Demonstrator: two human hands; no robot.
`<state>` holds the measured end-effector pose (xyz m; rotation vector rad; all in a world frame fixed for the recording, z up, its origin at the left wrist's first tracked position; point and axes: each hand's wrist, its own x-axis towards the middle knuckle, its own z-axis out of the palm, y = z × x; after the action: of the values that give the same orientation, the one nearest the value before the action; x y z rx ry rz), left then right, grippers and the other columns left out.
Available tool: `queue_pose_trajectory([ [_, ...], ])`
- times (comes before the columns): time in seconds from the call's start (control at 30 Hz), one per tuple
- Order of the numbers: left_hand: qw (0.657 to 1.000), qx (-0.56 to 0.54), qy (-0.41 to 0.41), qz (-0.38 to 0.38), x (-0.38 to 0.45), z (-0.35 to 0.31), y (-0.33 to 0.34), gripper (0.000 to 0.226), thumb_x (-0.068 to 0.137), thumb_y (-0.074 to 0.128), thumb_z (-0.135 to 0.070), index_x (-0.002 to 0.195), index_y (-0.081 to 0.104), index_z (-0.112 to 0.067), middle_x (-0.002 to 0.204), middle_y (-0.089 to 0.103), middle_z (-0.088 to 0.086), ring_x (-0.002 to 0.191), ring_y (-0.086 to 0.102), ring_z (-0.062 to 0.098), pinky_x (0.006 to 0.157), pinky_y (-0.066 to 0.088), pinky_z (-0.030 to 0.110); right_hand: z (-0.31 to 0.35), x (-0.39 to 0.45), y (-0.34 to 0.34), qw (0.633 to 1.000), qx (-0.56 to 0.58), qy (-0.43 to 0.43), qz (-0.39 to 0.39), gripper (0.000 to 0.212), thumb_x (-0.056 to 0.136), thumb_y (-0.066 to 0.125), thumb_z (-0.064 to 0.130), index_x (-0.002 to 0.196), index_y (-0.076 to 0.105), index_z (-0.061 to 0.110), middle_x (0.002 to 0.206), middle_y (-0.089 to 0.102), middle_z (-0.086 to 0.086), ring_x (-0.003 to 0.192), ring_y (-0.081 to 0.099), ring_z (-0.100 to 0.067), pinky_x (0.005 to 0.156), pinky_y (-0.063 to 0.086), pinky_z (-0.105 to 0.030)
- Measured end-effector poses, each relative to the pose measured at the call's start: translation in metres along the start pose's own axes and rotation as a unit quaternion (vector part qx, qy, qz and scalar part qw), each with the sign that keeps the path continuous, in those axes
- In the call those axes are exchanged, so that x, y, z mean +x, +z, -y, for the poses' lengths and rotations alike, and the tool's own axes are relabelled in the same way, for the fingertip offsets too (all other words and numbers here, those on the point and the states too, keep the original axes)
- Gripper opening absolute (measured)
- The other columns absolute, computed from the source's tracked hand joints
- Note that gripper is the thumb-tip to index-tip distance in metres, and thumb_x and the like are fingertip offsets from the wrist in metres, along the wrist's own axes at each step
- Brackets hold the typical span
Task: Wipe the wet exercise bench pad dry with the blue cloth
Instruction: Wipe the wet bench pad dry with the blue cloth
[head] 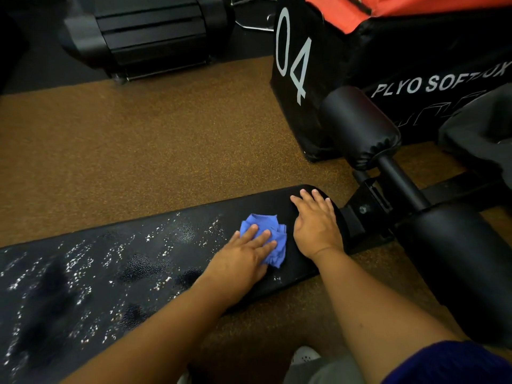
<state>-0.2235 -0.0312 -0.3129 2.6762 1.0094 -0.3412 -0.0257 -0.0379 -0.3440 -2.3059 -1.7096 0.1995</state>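
The black exercise bench pad (pixel 116 273) runs from the lower left to its rounded end at centre right. Water droplets and wet patches cover its left and middle parts. A crumpled blue cloth (pixel 273 231) lies on the pad near the rounded end. My left hand (pixel 243 259) presses flat on the cloth, fingers spread over it. My right hand (pixel 314 223) rests flat on the bare pad just right of the cloth, fingers apart, holding nothing.
Black foam leg rollers (pixel 360 126) on a metal bar stand right of the pad's end. A black plyo soft box (pixel 299 79) marked 04 sits behind them. A dark machine (pixel 144 34) stands at the back left. Brown speckled floor (pixel 152 139) lies beyond the bench.
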Motion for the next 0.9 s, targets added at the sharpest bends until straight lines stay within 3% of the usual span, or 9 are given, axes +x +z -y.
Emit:
queue_pose_trajectory([
  [0.17, 0.995, -0.038, -0.090, -0.024, 0.027, 0.002, -0.014, 0.052, 0.098, 0.036, -0.032, 0.148, 0.024, -0.023, 0.158, 0.015, -0.001, 0.147, 0.006, 0.026, 0.116, 0.013, 0.047, 0.000, 0.001, 0.001, 1.000, -0.002, -0.002, -0.001, 0.049, 0.092, 0.038, 0.017, 0.140, 0.038, 0.025, 0.153, 0.028, 0.002, 0.144, 0.011, -0.019, 0.118, 0.003, -0.040],
  [0.23, 0.998, -0.025, -0.050, -0.014, 0.022, -0.005, -0.012, 0.051, 0.097, 0.038, -0.032, 0.147, 0.030, -0.022, 0.156, 0.022, 0.001, 0.145, 0.012, 0.027, 0.115, 0.017, 0.047, 0.000, 0.001, 0.002, 1.000, 0.000, -0.001, 0.001, 0.050, 0.091, 0.039, 0.016, 0.140, 0.038, 0.025, 0.153, 0.028, 0.001, 0.144, 0.011, -0.019, 0.118, 0.003, -0.040],
  [0.3, 0.999, -0.009, 0.051, -0.005, 0.004, -0.014, -0.005, 0.048, 0.091, 0.043, -0.032, 0.138, 0.046, -0.023, 0.147, 0.042, 0.002, 0.139, 0.033, 0.030, 0.110, 0.032, 0.049, 0.000, 0.001, 0.001, 1.000, -0.003, 0.001, 0.002, 0.050, 0.091, 0.039, 0.016, 0.140, 0.038, 0.026, 0.153, 0.028, 0.001, 0.144, 0.010, -0.019, 0.118, 0.002, -0.040],
  [0.37, 0.994, 0.023, 0.111, 0.001, -0.021, -0.022, 0.004, 0.047, 0.080, 0.042, -0.038, 0.120, 0.064, -0.028, 0.128, 0.062, -0.003, 0.120, 0.057, 0.028, 0.093, 0.051, 0.046, 0.000, 0.002, 0.001, 1.000, -0.008, 0.003, 0.005, 0.051, 0.091, 0.039, 0.016, 0.140, 0.037, 0.026, 0.153, 0.027, 0.002, 0.144, 0.009, -0.019, 0.118, 0.002, -0.040],
  [0.4, 0.992, 0.054, 0.118, -0.002, -0.032, -0.026, 0.008, 0.049, 0.076, 0.038, -0.042, 0.115, 0.067, -0.031, 0.124, 0.065, -0.006, 0.116, 0.061, 0.024, 0.089, 0.054, 0.043, 0.001, 0.002, 0.000, 1.000, -0.011, 0.002, 0.006, 0.051, 0.091, 0.038, 0.016, 0.140, 0.037, 0.027, 0.153, 0.026, 0.002, 0.144, 0.009, -0.019, 0.118, 0.002, -0.040],
  [0.57, 0.985, 0.112, 0.128, 0.005, -0.049, -0.030, 0.027, 0.053, 0.076, 0.037, -0.038, 0.124, 0.059, -0.035, 0.134, 0.057, -0.006, 0.125, 0.054, 0.025, 0.097, 0.044, 0.045, 0.001, 0.001, 0.000, 1.000, -0.014, 0.002, 0.004, 0.050, 0.092, 0.038, 0.016, 0.141, 0.036, 0.027, 0.154, 0.025, 0.003, 0.144, 0.009, -0.018, 0.118, 0.002, -0.040],
  [0.73, 0.990, 0.101, 0.093, 0.028, -0.027, -0.064, 0.016, 0.057, 0.076, 0.031, -0.034, 0.126, 0.058, -0.033, 0.136, 0.056, -0.003, 0.124, 0.053, 0.030, 0.096, 0.047, 0.047, 0.002, 0.001, 0.001, 1.000, -0.021, 0.004, -0.001, 0.051, 0.091, 0.039, 0.015, 0.140, 0.036, 0.027, 0.153, 0.027, 0.003, 0.144, 0.010, -0.018, 0.118, 0.003, -0.040],
  [0.83, 0.983, 0.143, 0.113, 0.017, -0.022, -0.061, 0.016, 0.054, 0.091, 0.030, -0.026, 0.144, 0.034, -0.027, 0.154, 0.029, 0.003, 0.142, 0.024, 0.035, 0.112, 0.023, 0.051, 0.001, 0.002, 0.001, 1.000, -0.021, 0.003, 0.003, 0.050, 0.092, 0.038, 0.015, 0.140, 0.037, 0.026, 0.153, 0.027, 0.002, 0.144, 0.010, -0.018, 0.117, 0.004, -0.039],
  [0.9, 0.983, 0.139, 0.119, 0.015, -0.038, -0.049, 0.016, 0.054, 0.086, 0.031, -0.026, 0.138, 0.046, -0.025, 0.147, 0.042, 0.003, 0.136, 0.038, 0.033, 0.107, 0.034, 0.049, 0.000, 0.002, 0.000, 1.000, -0.018, 0.001, 0.005, 0.050, 0.092, 0.038, 0.015, 0.140, 0.037, 0.026, 0.153, 0.027, 0.002, 0.144, 0.010, -0.018, 0.118, 0.004, -0.040],
])
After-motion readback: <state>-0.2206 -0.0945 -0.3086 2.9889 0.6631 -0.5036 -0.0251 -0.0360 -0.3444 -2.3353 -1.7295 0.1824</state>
